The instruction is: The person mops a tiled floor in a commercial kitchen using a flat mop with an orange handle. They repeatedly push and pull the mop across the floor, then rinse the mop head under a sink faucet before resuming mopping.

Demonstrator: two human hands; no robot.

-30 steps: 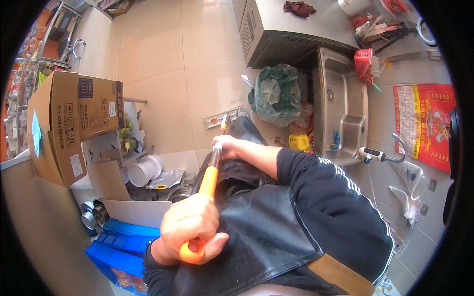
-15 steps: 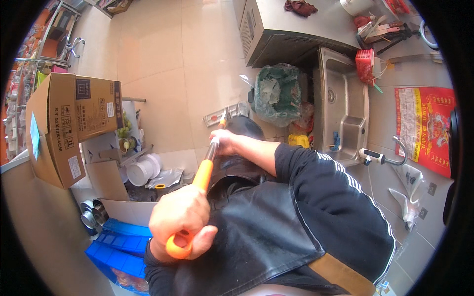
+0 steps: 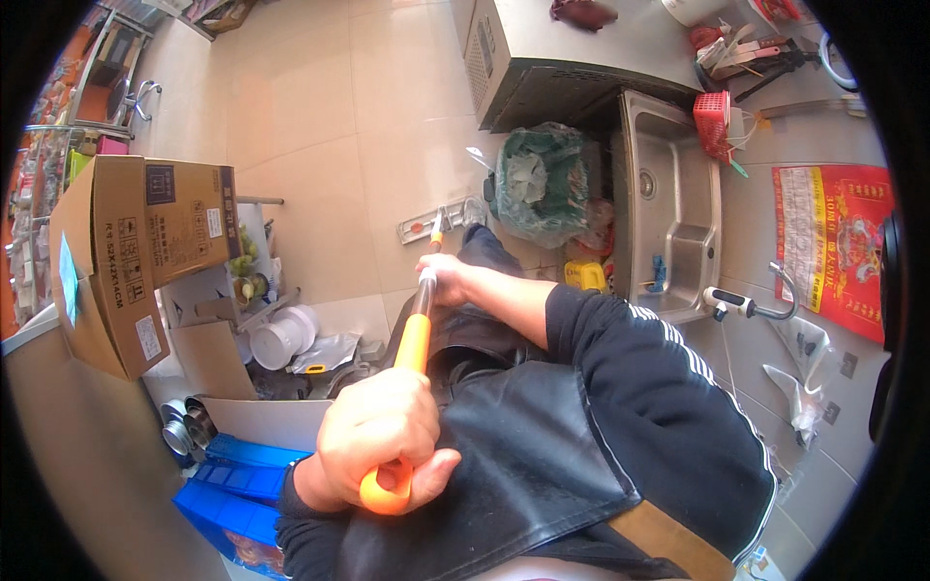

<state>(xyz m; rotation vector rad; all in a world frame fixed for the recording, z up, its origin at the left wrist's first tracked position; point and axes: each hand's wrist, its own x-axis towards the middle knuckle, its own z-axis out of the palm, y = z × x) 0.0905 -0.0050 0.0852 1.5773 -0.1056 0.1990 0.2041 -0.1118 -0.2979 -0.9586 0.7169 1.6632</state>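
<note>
- The step in hand looks like a mopping stroke: the mop (image 3: pixel 415 344) slants from the person's chest down to the floor (image 3: pixel 295 92), its flat head (image 3: pixel 418 229) lying ahead of the legs
- Left hand (image 3: pixel 381 426): fingers wrapped around the orange top end, the looped tip showing beneath the fist, in front of the black apron (image 3: pixel 513 426)
- Right hand (image 3: pixel 443 278): closed around the pole lower down, well apart from the left and nearer the head
- The head sits on the tiles just left of the bin (image 3: pixel 515 225) with its green liner; whether the floor is wet, I cannot tell
- To the left stand the box (image 3: pixel 121 257) and white tubs (image 3: pixel 278 341); to the right, the yellow jug (image 3: pixel 585 276) and sink (image 3: pixel 718 208)
- As I judge it, the next move calls for both fists firm, the right guiding and the left steering from the top, with the head flat and clear of the bin
</note>
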